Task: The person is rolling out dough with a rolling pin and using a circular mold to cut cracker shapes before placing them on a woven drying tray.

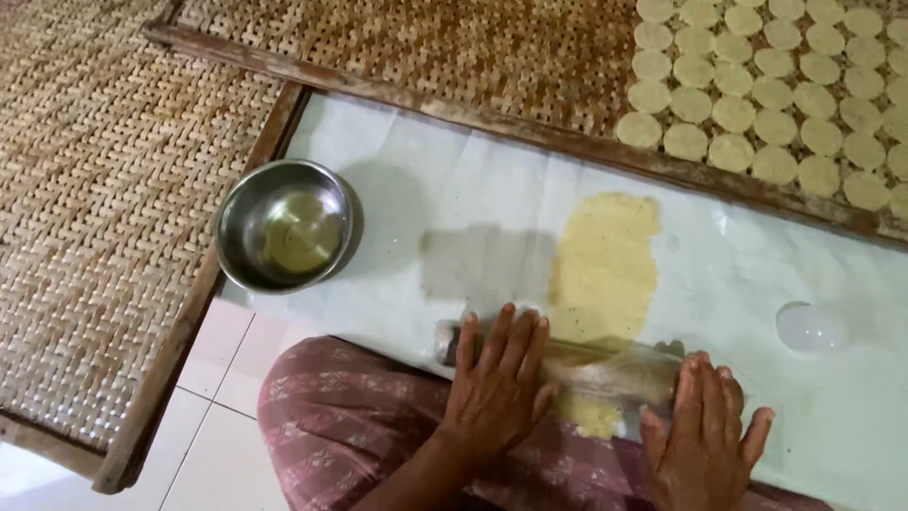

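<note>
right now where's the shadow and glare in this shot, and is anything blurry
Head view: a grey shadow lies on the white sheet left of the yellow dough; the steel bowl shows soft glare on its inner wall; the clear roller under the left hand and right hand looks smeared; the woven tray with its round discs stays fairly sharp.

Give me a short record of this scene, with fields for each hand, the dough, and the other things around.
left hand: flat on the clear bottle, fingers spread
right hand: flat on the bottle's other end
dough sheet: yellow, thin, lying on white plastic sheet, partly under the bottle
metal bowl: left of the dough, a little oily liquid inside
round cut discs: in rows on woven tray
small clear round cup: right of the dough
</note>
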